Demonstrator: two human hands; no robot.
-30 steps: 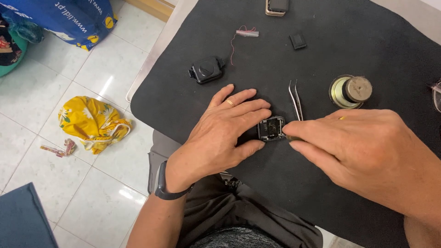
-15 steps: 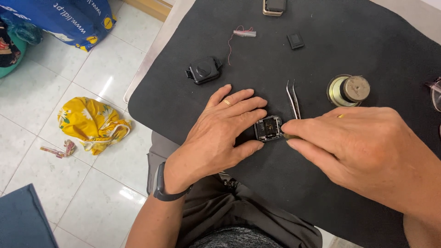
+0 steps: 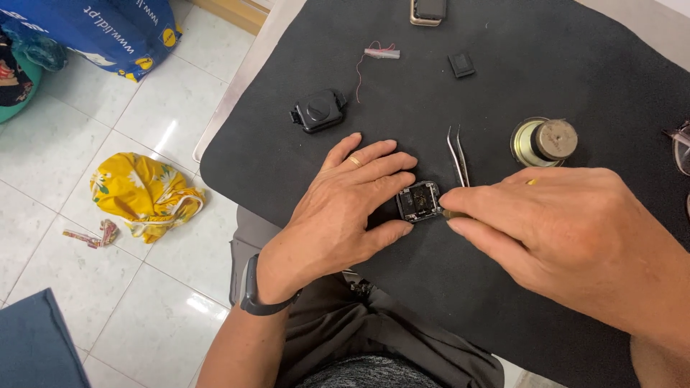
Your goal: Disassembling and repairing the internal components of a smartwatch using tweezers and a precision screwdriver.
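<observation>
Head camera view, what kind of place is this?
Probably a home workbench for small electronics repair: a black work mat covers the table, with tweezers, a small round speaker and an opened square device held between the left hand and right hand.

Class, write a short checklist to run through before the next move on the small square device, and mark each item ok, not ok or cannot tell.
1. Left hand steadies the small square device: ok.
2. Device lies flat on the black mat: ok.
3. Right hand fingertips at the device's edge: ok.
4. Tool in right hand: cannot tell, mostly hidden.
5. Tweezers lie close by: ok.
6. Round metal part apart from both hands: ok.
</observation>
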